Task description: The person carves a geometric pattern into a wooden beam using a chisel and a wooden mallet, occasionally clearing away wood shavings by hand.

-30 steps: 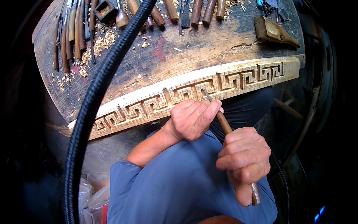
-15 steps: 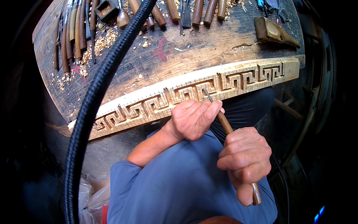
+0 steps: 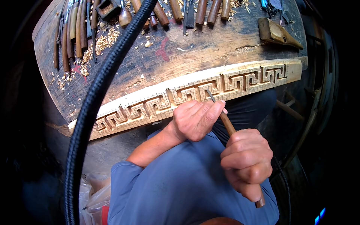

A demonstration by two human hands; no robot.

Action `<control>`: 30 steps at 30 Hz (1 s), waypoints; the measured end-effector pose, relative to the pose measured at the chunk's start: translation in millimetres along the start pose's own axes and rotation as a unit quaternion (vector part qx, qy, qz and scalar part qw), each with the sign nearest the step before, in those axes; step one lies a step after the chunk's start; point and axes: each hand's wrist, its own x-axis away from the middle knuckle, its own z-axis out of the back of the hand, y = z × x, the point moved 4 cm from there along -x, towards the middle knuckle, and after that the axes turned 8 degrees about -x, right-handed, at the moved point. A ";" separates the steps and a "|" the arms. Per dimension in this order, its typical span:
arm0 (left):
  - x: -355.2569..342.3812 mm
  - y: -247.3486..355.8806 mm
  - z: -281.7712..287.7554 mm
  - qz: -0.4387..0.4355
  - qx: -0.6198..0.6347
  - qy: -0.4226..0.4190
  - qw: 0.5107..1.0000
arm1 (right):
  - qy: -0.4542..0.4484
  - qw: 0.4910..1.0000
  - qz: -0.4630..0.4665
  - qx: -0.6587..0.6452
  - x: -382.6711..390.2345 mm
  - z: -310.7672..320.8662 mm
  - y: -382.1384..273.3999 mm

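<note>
Chisel (image 3: 228, 125) | tip at the board's (image 3: 185, 92) carved face | my right hand (image 3: 246, 161) wraps its handle, fully closed; my left hand (image 3: 198, 120) closes thumb-over near the blade | judged light, stiff, smooth-handled; best held by the wood, clear of the edge

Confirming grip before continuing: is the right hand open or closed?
Closed: the right hand curls around the chisel handle, its butt end showing below.

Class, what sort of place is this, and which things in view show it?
Probably a woodcarving workshop: a carved wooden board lies along the near edge of a worn workbench, which also bears wooden-handled tools and scattered wood shavings.
</note>
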 end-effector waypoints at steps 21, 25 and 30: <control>-0.8 0.2 1.6 0.022 0.032 0.018 0.999 | -0.132 0.991 -0.032 0.013 -17.2 -6.9 2.8; 1.4 -0.5 3.5 0.029 0.026 0.017 0.999 | -0.109 0.993 -0.037 0.027 -16.0 -11.7 4.2; -1.8 -0.3 2.4 0.034 0.023 0.020 0.999 | -0.073 0.996 -0.037 0.037 -21.6 -12.4 5.5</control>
